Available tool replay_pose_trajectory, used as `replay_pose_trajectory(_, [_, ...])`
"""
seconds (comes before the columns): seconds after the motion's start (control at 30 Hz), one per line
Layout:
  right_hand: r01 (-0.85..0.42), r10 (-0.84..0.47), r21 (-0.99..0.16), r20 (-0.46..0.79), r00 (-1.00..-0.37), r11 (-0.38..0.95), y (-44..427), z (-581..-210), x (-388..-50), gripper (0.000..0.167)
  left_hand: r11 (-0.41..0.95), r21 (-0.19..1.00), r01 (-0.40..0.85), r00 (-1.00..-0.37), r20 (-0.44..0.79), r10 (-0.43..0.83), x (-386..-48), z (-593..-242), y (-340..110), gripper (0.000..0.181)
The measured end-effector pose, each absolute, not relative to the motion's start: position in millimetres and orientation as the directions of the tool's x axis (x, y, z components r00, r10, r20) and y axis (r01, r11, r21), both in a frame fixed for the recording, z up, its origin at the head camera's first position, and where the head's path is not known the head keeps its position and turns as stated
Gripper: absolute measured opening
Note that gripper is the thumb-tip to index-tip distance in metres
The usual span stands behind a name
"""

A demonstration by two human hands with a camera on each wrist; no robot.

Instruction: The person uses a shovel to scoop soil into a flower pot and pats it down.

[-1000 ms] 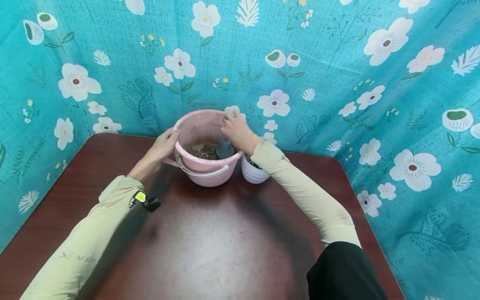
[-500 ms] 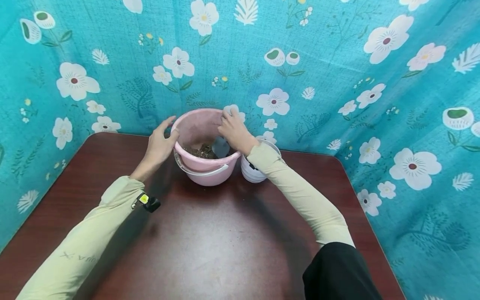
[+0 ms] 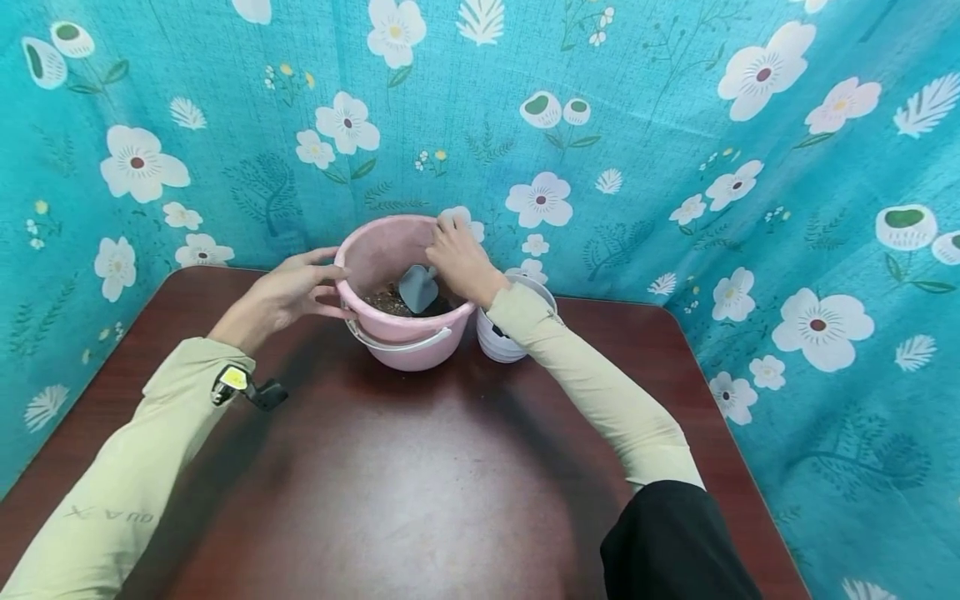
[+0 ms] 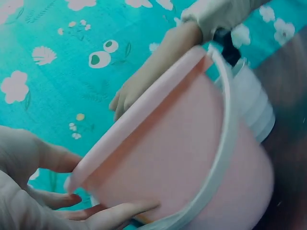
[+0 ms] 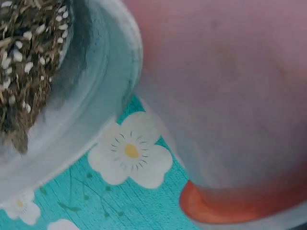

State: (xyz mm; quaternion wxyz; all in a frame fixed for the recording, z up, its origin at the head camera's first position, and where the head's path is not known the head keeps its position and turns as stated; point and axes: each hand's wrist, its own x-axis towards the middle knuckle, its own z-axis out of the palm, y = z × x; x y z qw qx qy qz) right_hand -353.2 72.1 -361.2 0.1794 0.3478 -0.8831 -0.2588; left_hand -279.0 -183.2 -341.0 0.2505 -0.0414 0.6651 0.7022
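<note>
A pink bucket (image 3: 412, 354) with a white handle (image 3: 408, 343) stands at the back of the table, dark soil mix (image 3: 388, 300) inside it. My left hand (image 3: 288, 292) holds its left rim, one digit over the edge and other fingers spread along the outer wall, as the left wrist view shows. My right hand (image 3: 463, 260) reaches over the right rim and grips a small grey trowel (image 3: 417, 289), whose blade is over the soil; its handle is mostly hidden by the hand. Beside the bucket is a white ribbed pot (image 3: 497, 343), partly behind my right forearm.
In the right wrist view, soil with white grains (image 5: 29, 62) lies in the pot, close to the bucket's outer wall (image 5: 216, 96). A turquoise floral curtain (image 3: 600, 167) hangs behind and beside the dark red table (image 3: 420, 467).
My left hand has loosened from the bucket rim, then come back onto it lower with fingers along the outer wall. My right hand has moved the trowel blade leftward inside the bucket.
</note>
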Motion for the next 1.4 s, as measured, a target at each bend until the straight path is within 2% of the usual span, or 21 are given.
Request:
replay_pose_trajectory(0.13, [-0.522, -0.71, 0.602, 0.109, -0.696, 0.604, 71.4, -361.9, -354.0, 0.024, -0.084, 0.894, -0.441, -0.868, -0.401, 0.293, -278.6, -345.8, -180.3, 0.071])
replay_pose_trajectory(0.3, [-0.64, -0.76, 0.483, 0.088, -0.644, 0.598, 73.1, -364.2, -356.4, 0.015, -0.063, 0.906, -0.418, -0.88, -0.387, 0.274, -277.8, -351.4, -178.9, 0.07])
replay_pose_trajectory(0.4, [-0.714, -0.772, 0.36, 0.029, -0.635, 0.601, 71.7, -362.6, -357.3, 0.02, -0.047, 0.912, -0.408, -0.885, -0.383, 0.265, -276.3, -353.5, -179.8, 0.071])
replay_pose_trajectory(0.6, [-0.765, -0.759, 0.104, -0.097, -0.643, 0.635, 72.2, -356.3, -357.8, 0.017, -0.064, 0.914, -0.401, -0.89, -0.372, 0.262, -273.4, -353.1, -179.2, 0.071])
replay_pose_trajectory(0.8, [-0.787, -0.795, -0.112, -0.111, -0.596, 0.606, 79.7, -352.6, -357.7, 0.025, -0.049, 0.929, -0.367, -0.909, -0.347, 0.232, -270.6, -353.0, -174.3, 0.07])
replay_pose_trajectory(1.0, [-0.827, -0.853, -0.214, -0.076, -0.517, 0.52, 87.9, -353.0, -363.8, 0.013, -0.039, 0.921, -0.388, -0.9, -0.369, 0.233, -271.3, -352.4, -173.9, 0.069])
replay_pose_trajectory(1.1, [-0.834, -0.867, -0.243, -0.07, -0.494, 0.495, 91.1, -349.5, -367.6, 0.013, -0.034, 0.92, -0.389, -0.898, -0.371, 0.235, -272.5, -351.3, -174.8, 0.068])
replay_pose_trajectory(1.27, [-0.832, -0.875, -0.286, -0.054, -0.482, 0.476, 97.8, -339.7, -373.0, 0.012, -0.051, 0.921, -0.385, -0.898, -0.361, 0.253, -273.7, -350.1, -176.4, 0.068])
replay_pose_trajectory(1.4, [-0.794, -0.857, -0.344, -0.071, -0.51, 0.501, 104.1, -332.7, -374.6, 0.012, -0.067, 0.919, -0.389, -0.895, -0.36, 0.263, -274.0, -350.4, -178.7, 0.068])
